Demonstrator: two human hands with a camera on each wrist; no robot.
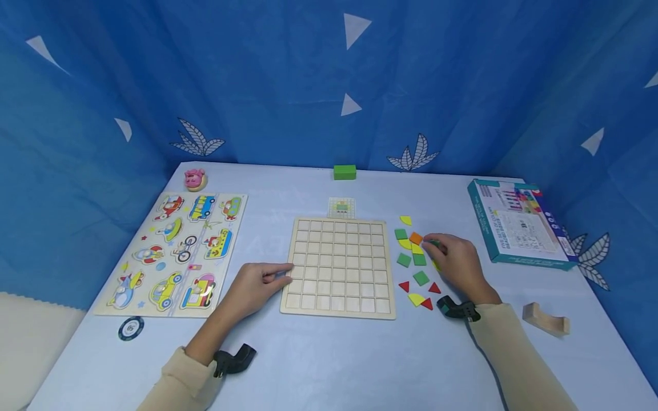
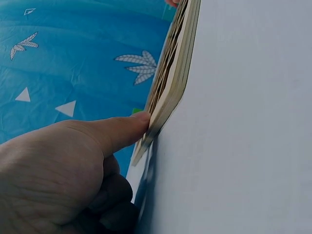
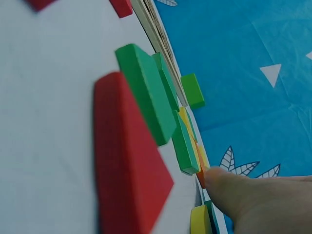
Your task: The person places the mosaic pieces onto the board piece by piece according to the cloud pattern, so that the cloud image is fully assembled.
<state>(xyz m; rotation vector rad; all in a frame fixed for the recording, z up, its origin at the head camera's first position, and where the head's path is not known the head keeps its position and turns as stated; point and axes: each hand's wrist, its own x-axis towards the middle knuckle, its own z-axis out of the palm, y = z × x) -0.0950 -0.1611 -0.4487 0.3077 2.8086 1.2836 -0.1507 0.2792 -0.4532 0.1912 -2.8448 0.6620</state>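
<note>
A square wooden grid board [image 1: 338, 267] lies in the middle of the table. My left hand [image 1: 259, 288] touches its left edge with extended thumb and forefinger; the left wrist view shows one fingertip [image 2: 141, 118] against the board's side. To the right of the board, my right hand [image 1: 457, 265] is bent low over small coloured pieces, its fingertips right at an orange square tile [image 1: 416, 238]. I cannot tell whether they pinch it. A green piece [image 1: 434, 243] shows beside these fingertips. Close by lie green squares [image 1: 421, 278], red triangles [image 1: 434, 287] and yellow pieces [image 1: 416, 299].
Behind the board lies a small patterned card [image 1: 341, 208], with a green block [image 1: 345, 172] farther back. A picture puzzle board [image 1: 172, 257], a pink toy [image 1: 195, 179] and a round chip [image 1: 131, 328] lie left. A box [image 1: 524, 222] and a curved wooden block [image 1: 546, 319] are right.
</note>
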